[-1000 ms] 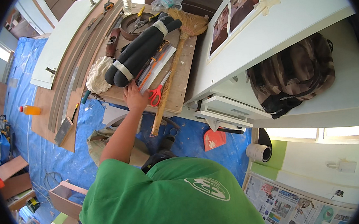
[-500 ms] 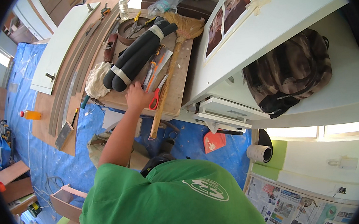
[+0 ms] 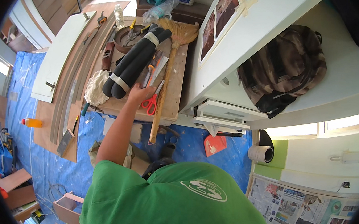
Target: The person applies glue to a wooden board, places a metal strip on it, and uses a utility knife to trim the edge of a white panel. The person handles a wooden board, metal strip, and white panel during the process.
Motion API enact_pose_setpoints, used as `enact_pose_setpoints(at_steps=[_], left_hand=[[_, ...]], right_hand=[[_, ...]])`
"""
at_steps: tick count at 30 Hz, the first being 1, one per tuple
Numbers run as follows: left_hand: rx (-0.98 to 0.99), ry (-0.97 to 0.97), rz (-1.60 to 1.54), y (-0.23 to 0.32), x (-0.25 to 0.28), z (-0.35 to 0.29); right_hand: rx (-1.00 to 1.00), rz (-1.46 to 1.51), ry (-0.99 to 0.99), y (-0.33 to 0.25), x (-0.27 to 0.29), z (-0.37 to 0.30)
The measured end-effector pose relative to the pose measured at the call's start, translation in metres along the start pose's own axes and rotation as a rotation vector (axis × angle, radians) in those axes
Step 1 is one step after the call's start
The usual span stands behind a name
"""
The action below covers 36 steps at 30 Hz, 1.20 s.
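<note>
My left hand (image 3: 141,93) reaches over the wooden worktop (image 3: 169,113), thumb stretched to the right and fingers curled around the near end of a group of slim tools. What lies inside its grasp is hidden. Just beyond it are an orange-handled tool (image 3: 150,68) and a pale flat blade (image 3: 159,70). Red-handled scissors (image 3: 150,105) rest right beside the hand. A straw broom (image 3: 165,85) lies along the right of these tools. Left of them is a bundle of black rolls (image 3: 133,65) bound with pale tape. My right hand is out of the picture.
A white cloth (image 3: 97,88), a hand plane (image 3: 107,55) and a coiled brown strip (image 3: 120,41) lie on the worktop. At right stands a white cabinet (image 3: 223,72) holding a camouflage backpack (image 3: 287,67). Blue sheeting (image 3: 190,142) covers the floor, with a red dustpan (image 3: 215,145) on it.
My left hand has drawn slightly nearer and its fingers have curled in, with the thumb now out to the right. The scissors have shifted and turned a little beside it. The whole view has shifted slightly.
</note>
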State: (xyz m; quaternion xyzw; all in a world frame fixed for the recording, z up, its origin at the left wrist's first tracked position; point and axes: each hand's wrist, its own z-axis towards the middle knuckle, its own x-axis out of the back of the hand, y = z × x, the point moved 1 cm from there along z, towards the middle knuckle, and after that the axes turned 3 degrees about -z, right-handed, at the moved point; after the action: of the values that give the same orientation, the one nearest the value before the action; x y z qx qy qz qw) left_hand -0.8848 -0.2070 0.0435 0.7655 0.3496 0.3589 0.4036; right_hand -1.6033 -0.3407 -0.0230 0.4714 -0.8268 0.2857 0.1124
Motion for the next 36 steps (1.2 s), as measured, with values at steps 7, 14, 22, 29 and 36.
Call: enact_pose_setpoints(at_steps=[7, 14, 22, 29, 36], left_hand=[[0.267, -0.252, -0.553, -0.019, 0.002, 0.001], [0.08, -0.26, -0.532, -0.055, 0.018, -0.036], [-0.316, -0.039, -0.192, -0.045, 0.017, -0.092], [-0.474, 0.009, 0.218, -0.028, 0.026, -0.123], [-0.529, 0.098, 0.377, -0.04, 0.037, -0.158]], right_hand=[[0.035, -0.014, -0.001, -0.007, -0.002, 0.002], [0.258, -0.108, -0.038, -0.02, -0.007, 0.011], [0.531, -0.41, -0.184, -0.215, -0.045, -0.016], [0.999, -0.335, -0.316, -0.445, -0.122, -0.051], [1.078, -0.083, -0.031, -0.596, -0.197, -0.068]])
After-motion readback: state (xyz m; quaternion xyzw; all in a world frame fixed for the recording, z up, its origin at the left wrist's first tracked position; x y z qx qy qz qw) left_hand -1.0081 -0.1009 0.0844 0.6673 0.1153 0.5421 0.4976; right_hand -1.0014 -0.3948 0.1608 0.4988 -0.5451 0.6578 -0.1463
